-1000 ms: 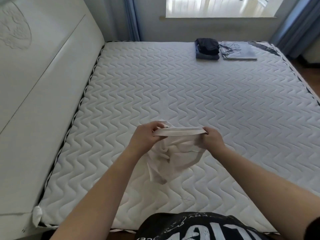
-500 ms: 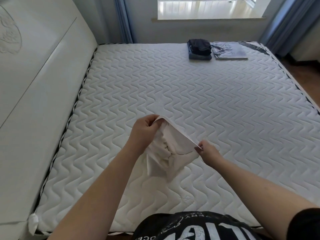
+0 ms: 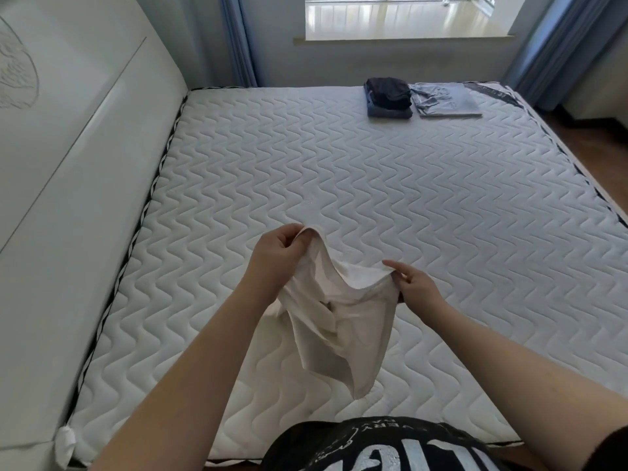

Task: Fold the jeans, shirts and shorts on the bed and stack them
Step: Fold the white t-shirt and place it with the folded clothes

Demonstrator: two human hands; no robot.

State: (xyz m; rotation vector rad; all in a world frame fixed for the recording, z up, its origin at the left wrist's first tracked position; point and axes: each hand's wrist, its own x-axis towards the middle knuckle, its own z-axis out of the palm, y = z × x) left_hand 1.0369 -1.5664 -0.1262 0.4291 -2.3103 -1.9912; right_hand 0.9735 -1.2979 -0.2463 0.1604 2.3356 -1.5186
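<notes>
the step in hand looks like opening out a crumpled white garment (image 3: 334, 321) before any fold is made. it hangs in the air above the near part of the bed (image 3: 424, 212), not yet laid down. the left hand (image 3: 275, 263) pinches one raised edge; the right hand (image 3: 416, 283) grips the opposite edge lower down, forefinger extended. two folded piles, a dark stack (image 3: 389, 98) and a grey shirt (image 3: 445, 100), sit touching at the far side. next, i judge, it calls for finding the hem or waistband and spreading the garment flat on the mattress.
</notes>
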